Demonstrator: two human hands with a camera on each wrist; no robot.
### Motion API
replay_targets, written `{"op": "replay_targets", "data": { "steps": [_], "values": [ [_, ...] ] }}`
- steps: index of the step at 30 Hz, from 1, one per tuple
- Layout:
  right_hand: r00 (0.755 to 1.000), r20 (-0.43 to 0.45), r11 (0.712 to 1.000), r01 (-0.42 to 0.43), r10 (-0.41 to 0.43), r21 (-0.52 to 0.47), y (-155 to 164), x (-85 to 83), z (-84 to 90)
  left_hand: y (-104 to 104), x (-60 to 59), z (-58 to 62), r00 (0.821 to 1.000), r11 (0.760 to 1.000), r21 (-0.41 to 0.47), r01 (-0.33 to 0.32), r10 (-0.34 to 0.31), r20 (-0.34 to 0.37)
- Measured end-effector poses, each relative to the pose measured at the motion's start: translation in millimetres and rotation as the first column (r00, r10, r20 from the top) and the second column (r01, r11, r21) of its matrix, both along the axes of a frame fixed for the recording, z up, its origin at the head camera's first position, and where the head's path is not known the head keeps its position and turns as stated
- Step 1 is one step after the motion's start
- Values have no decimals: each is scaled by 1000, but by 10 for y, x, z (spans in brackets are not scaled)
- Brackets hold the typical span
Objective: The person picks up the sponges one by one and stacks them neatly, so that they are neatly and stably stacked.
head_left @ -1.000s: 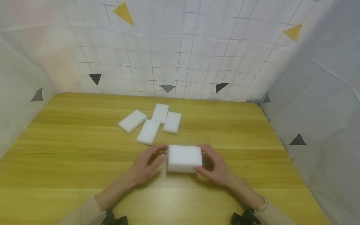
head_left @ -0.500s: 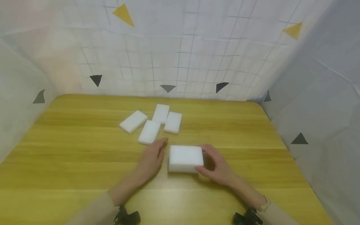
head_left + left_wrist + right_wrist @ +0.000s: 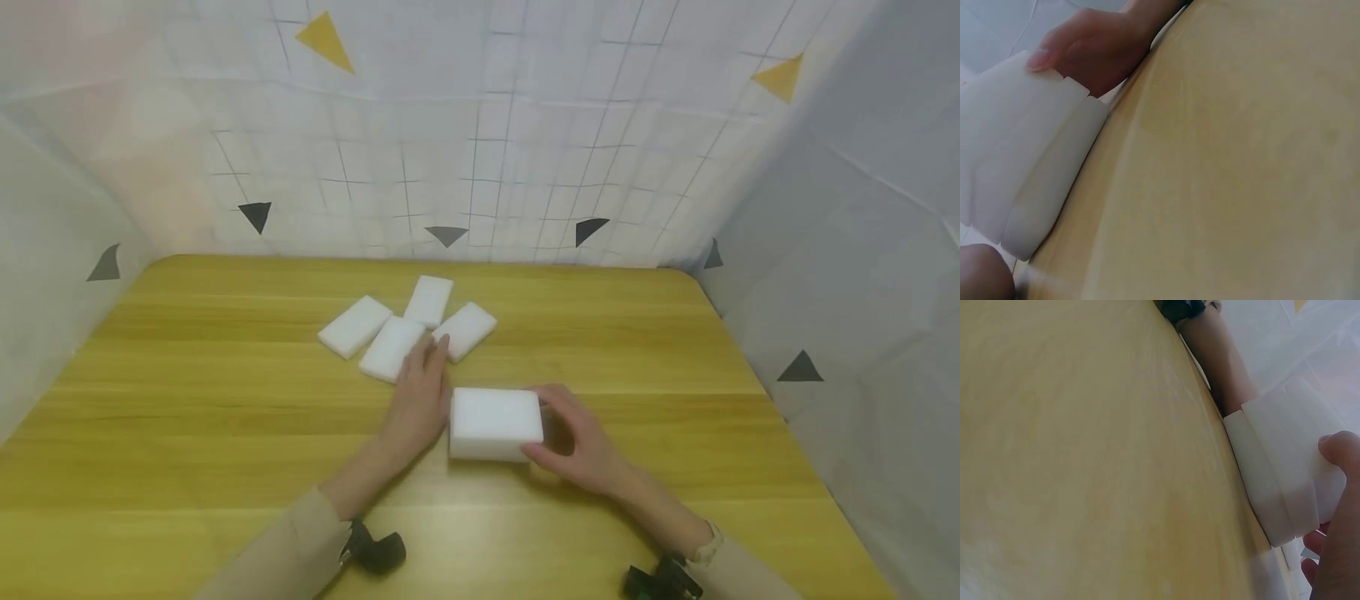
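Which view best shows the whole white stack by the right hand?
The head view: it frames the white stack whole, with the right hand covering part of its right end. The left wrist view shows seams between layers, but its frame cuts the stack off; the right wrist view shows seams too, partly behind that hand.

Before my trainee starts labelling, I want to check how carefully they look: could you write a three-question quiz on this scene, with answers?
1. How many loose white blocks lie beyond the stack?
2. True or false: the right hand holds the stack.
3. Which hand is nearer the loose white blocks? A) right B) left C) both equally near

Key: 1. Four. 2. True. 3. B, the left hand.
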State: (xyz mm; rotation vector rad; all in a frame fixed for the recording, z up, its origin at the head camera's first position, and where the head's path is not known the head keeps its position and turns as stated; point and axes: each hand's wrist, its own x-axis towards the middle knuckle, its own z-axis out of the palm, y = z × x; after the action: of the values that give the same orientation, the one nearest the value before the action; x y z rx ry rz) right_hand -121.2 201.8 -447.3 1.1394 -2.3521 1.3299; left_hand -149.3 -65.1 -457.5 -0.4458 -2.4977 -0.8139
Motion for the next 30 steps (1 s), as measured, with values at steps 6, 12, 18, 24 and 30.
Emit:
{"op": "replay_targets", "data": {
  "steps": [6, 12, 18, 24, 30],
  "values": [
    [1000, -6, 1000, -2, 2, 1, -1, 5, 5, -12, -47, 9, 998, 999, -26, -19, 21, 58],
    [1000, -9, 1000, 0, 0, 6, 0, 4, 6, -35, -96, 31, 989, 999, -22, -30, 32, 145],
    [1000, -2, 1000, 5, -5, 7, -2, 6, 1, -64, -142, 29, 995, 998, 60, -27, 21, 98],
    [1000, -14, 1000, 0, 0, -2, -6, 4, -5, -67, -156, 25, 992, 996, 80, -24, 14, 127],
    [1000, -17, 1000, 5, -5, 0, -4, 6, -4, -58, -156, 30, 986, 996, 84, -35, 21, 166]
  ]
}}
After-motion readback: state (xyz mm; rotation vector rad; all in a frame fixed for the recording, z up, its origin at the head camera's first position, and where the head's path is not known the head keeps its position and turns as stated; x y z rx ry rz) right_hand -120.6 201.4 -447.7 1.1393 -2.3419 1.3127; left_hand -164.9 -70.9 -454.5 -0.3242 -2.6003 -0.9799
